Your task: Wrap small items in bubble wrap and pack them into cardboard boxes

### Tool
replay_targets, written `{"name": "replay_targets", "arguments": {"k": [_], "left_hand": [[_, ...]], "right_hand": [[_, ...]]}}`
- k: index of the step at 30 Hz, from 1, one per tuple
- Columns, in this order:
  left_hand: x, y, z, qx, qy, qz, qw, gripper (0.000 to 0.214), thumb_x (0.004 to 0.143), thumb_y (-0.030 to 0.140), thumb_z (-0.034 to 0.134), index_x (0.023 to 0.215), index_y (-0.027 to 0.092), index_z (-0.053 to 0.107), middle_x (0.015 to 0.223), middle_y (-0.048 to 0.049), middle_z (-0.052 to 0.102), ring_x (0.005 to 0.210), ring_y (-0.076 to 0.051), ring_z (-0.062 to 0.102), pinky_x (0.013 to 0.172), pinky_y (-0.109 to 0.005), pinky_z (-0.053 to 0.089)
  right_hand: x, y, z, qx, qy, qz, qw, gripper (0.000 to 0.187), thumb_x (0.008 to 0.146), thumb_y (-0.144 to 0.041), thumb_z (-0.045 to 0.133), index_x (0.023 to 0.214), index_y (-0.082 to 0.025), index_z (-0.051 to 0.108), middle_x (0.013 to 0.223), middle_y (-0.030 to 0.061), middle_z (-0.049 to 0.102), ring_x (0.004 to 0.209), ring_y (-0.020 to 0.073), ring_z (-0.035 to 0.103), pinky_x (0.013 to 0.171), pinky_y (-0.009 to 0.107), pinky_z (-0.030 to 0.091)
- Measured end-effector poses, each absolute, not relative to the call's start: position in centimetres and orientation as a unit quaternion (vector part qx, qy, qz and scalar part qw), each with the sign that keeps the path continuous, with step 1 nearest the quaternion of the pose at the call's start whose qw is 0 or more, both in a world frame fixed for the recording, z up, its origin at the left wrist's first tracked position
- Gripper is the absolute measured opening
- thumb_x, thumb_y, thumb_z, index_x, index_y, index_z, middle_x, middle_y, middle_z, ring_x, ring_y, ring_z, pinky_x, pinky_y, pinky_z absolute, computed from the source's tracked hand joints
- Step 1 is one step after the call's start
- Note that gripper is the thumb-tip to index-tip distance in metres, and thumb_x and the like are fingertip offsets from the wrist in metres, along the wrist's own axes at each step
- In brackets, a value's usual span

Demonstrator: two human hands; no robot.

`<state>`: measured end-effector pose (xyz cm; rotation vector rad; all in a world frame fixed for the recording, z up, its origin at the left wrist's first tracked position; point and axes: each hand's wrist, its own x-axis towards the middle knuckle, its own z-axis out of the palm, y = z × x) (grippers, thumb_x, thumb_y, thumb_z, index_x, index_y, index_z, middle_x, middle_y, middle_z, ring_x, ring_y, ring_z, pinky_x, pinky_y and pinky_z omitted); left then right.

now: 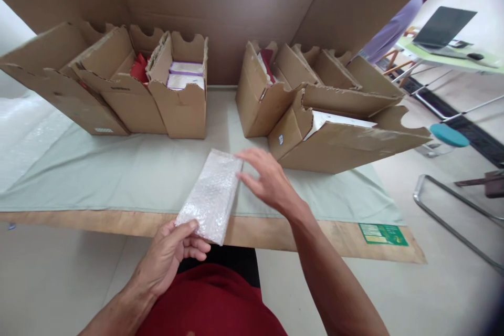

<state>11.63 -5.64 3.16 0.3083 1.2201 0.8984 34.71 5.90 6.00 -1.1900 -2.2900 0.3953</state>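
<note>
1. Bubble-wrapped package (214, 194): flat, oblong, lying across the front edge of the bench (98, 219), its far end over the grey cloth (118, 168).
2. Left hand (173, 254): fingers pinch the package's near end, thumb on top.
3. Right hand (268, 181): fingers loosely spread, tips touching the package's far right edge.
4. Cardboard boxes (181, 105): open, in a row behind.

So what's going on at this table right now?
A person holds a flat rectangular bubble-wrapped package over the near edge of a table covered with pale green cloth. The left hand grips its near end; the right hand, held open, touches its far right edge. Open brown cardboard boxes stand behind in two groups.
</note>
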Motion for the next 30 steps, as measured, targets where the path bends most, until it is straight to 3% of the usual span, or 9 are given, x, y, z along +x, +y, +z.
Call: {"name": "replay_targets", "arguments": {"k": [4,7,13,16,19,21,22,26,30], "left_hand": [[12.1,-5.6,2.9,0.123,0.551,0.409,0.717,0.051,0.052,0.048,0.097,0.077,0.015,0.066,0.063,-0.0041,0.072,0.057,-0.019,0.071,0.051,-0.026,0.058],[12.6,-5.6,2.8,0.118,0.557,0.412,0.711,0.051,0.052,0.045,0.096,0.081,0.014,0.068,0.066,-0.0038,0.073,0.057,-0.018,0.071,0.052,-0.026,0.058],[10.7,-7.3,2.7,0.228,0.57,0.332,0.716,0.059,0.068,0.065,0.082,0.093,0.014,0.069,0.077,-0.0108,0.076,0.061,-0.021,0.07,0.056,-0.032,0.058],[8.5,-8.1,2.7,0.415,0.648,0.347,0.536,0.061,0.08,0.061,0.072,0.123,0.018,0.065,0.075,-0.0042,0.072,0.065,-0.022,0.069,0.068,-0.037,0.06],[7.3,-7.2,2.8,0.622,0.632,0.359,0.29,0.065,0.081,0.042,0.075,0.141,0.024,0.056,0.118,-0.0103,0.072,0.109,-0.029,0.07,0.101,-0.044,0.055],[7.3,-5.7,3.0,0.723,0.557,0.344,0.22,0.066,0.081,0.033,0.073,0.144,0.025,0.054,0.143,-0.0131,0.062,0.134,-0.033,0.057,0.114,-0.049,0.045],[7.5,-4.8,3.0,0.754,0.522,0.332,0.219,0.064,0.083,0.03,0.07,0.145,0.025,0.053,0.143,-0.0129,0.063,0.136,-0.032,0.056,0.116,-0.049,0.044],[8.3,-1.8,2.6,0.739,0.525,0.286,0.309,0.039,0.091,0.034,0.058,0.127,0.025,0.069,0.109,-0.0078,0.077,0.102,-0.025,0.07,0.095,-0.039,0.055],[9.1,0.0,1.8,0.671,0.583,0.282,0.361,0.041,0.089,0.046,0.058,0.118,0.021,0.074,0.081,-0.0019,0.073,0.07,-0.018,0.063,0.066,-0.028,0.05]], "right_hand": [[35.4,-1.2,5.0,-0.378,-0.9,0.135,0.172,0.059,0.089,-0.012,0.063,0.145,-0.023,0.05,0.149,0.0165,0.054,0.134,0.0331,0.052,0.104,0.052,0.048],[33.6,-4.5,3.4,-0.386,-0.903,0.089,0.168,0.058,0.089,-0.006,0.056,0.144,-0.022,0.051,0.155,0.0195,0.049,0.141,0.0358,0.046,0.102,0.053,0.048],[31.6,-4.4,0.6,-0.404,-0.858,0.153,0.277,0.038,0.091,-0.003,0.051,0.122,-0.021,0.064,0.119,0.0119,0.073,0.112,0.0274,0.065,0.091,0.044,0.052],[32.2,-3.9,0.3,-0.411,-0.83,0.205,0.316,0.034,0.093,-0.005,0.053,0.119,-0.021,0.066,0.116,0.0088,0.075,0.109,0.0255,0.067,0.093,0.042,0.052],[32.5,-3.7,0.5,-0.413,-0.804,0.26,0.341,0.029,0.097,-0.01,0.054,0.118,-0.023,0.068,0.115,0.0073,0.076,0.109,0.0239,0.069,0.095,0.042,0.053],[32.5,-3.5,0.7,-0.418,-0.784,0.295,0.351,0.026,0.098,-0.013,0.056,0.116,-0.024,0.07,0.114,0.0063,0.077,0.109,0.0228,0.069,0.097,0.042,0.053],[32.5,-3.4,0.9,-0.42,-0.776,0.311,0.352,0.024,0.098,-0.014,0.057,0.115,-0.024,0.07,0.113,0.0059,0.077,0.108,0.0224,0.07,0.098,0.042,0.053],[32.4,-2.8,1.4,-0.438,-0.736,0.373,0.358,0.017,0.098,-0.02,0.059,0.11,-0.024,0.071,0.109,0.0054,0.077,0.105,0.0221,0.069,0.098,0.04,0.054],[32.4,-2.5,1.1,-0.478,-0.681,0.397,0.386,0.02,0.097,-0.021,0.058,0.114,-0.023,0.068,0.113,0.0068,0.072,0.096,0.0197,0.07,0.086,0.033,0.058]]}}
